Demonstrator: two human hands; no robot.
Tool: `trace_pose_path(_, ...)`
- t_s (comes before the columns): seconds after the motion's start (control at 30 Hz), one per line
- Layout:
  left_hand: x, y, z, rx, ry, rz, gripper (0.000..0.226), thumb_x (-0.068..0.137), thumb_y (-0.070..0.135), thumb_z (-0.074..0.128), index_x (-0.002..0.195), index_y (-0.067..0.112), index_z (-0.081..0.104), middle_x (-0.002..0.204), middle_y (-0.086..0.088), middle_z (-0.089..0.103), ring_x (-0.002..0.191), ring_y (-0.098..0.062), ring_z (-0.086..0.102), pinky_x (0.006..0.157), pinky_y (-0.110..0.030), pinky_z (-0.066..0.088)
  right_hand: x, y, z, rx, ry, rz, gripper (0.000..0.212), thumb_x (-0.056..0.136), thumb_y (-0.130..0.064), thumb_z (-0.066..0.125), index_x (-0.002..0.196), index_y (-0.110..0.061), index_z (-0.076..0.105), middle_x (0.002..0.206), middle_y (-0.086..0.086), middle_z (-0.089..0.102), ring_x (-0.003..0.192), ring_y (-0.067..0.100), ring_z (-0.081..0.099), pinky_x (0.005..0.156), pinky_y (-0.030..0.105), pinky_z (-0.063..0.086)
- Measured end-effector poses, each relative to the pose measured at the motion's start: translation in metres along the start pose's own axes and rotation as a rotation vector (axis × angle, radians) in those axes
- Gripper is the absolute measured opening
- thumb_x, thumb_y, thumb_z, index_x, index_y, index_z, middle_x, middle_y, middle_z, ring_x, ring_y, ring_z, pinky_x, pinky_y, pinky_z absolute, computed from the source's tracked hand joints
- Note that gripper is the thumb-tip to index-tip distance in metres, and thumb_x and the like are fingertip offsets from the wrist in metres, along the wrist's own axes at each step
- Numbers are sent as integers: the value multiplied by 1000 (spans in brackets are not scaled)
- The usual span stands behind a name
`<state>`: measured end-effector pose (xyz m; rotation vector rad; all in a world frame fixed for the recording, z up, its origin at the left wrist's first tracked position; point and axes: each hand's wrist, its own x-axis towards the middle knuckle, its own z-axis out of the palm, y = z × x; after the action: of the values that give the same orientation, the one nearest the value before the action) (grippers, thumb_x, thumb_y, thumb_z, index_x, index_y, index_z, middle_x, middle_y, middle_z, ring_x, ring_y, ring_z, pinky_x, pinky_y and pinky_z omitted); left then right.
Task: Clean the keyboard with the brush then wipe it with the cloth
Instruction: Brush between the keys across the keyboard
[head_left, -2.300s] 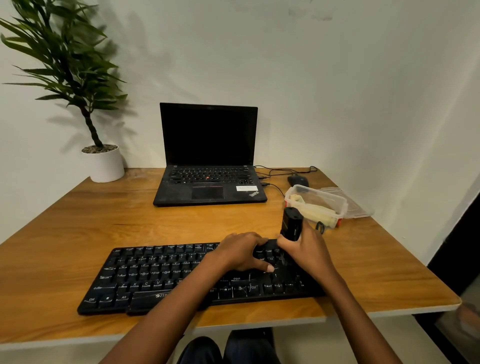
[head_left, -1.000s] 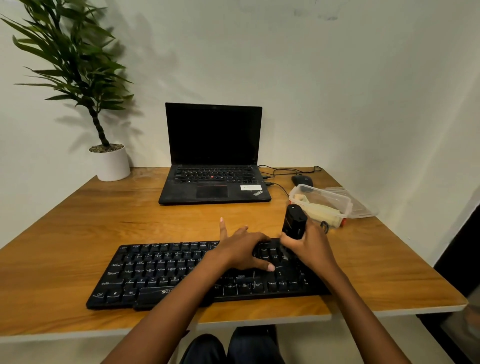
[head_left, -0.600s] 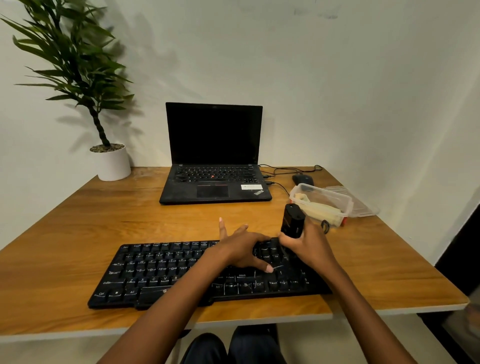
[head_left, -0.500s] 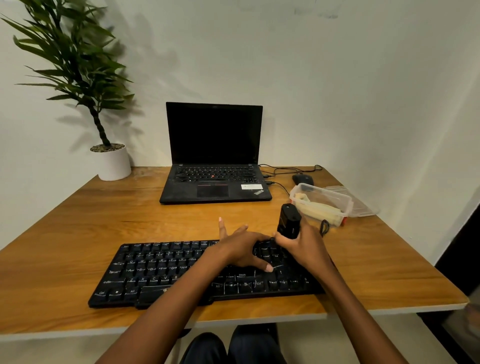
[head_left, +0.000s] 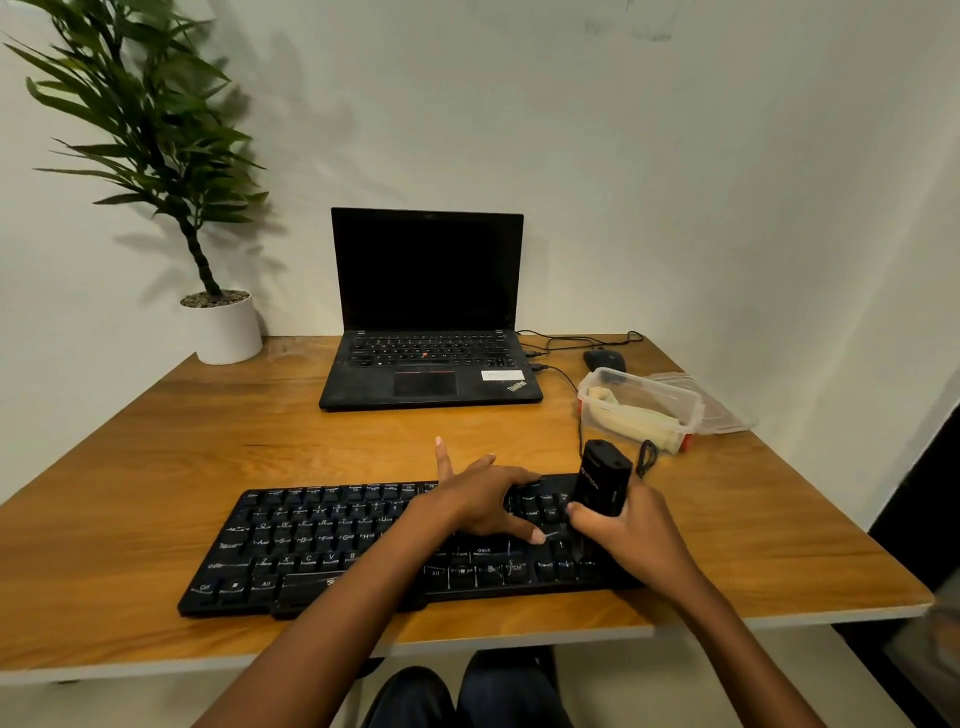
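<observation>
1. Over the last couple of seconds my right hand (head_left: 634, 535) has nudged the brush (head_left: 600, 478) only a little, and it has stayed over the same end of the keyboard (head_left: 322, 540). My left hand (head_left: 483, 501) has lifted its index finger.
2. My right fingers and thumb are curled round the black handle of the brush and hold it nearly upright. The bristles are hidden below my hand.
3. My left hand lies flat just beside it, fingers spread, steadying the keyboard.
4. I judge that I am in the brushing step, and only the end under my right hand looks attended to.
5. Next I would sweep the rows towards my left hand, shifting that hand out of the way.
6. The cloth (head_left: 631, 415) waits in the clear plastic container (head_left: 685, 402) just beyond my right hand.
7. Farther out are a mouse (head_left: 603, 358), a laptop (head_left: 426, 364) and a potted plant (head_left: 223, 327).
</observation>
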<state>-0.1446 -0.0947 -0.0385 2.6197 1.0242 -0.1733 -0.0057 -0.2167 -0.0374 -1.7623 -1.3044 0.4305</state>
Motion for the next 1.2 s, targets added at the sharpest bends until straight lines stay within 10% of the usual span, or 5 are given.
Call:
trace_pose_path(0.53,4,-4,1,9,-12,25,82,82,61,55,149,33,18,158,5,17,147,-20,-4,93,-65,-34,-18,2,2,-29,110,-54,28,76,-17,71,95,-24,52,78,-14,59,75,5,59,67,26,51)
trace_pose_path(0.8,-1,0,-1,12,-11,36,80,83,58,55,149,32,18,158,10,16,147,-19,-3,92,-64,-33,-35,5,14,48,245,-77,28,74,-6,73,91,-19,54,72,-16,56,65,-7,58,57,4,42)
trace_pose_path(0.97,-2,0,-1,20,-12,32,81,83,59,55,149,32,18,158,8,16,147,-19,-5,91,-63,-34,-21,2,4,33,127,-19,25,75,-13,72,84,-25,51,76,-8,60,73,9,59,65,25,49)
trace_pose_path(1.2,-16,-2,-5,27,84,104,87,81,63,55,150,30,15,160,6,5,146,-18,-11,92,-65,-35,-3,3,-24,22,-225,-16,37,74,-21,76,102,-27,53,98,-10,61,92,5,58,74,16,47)
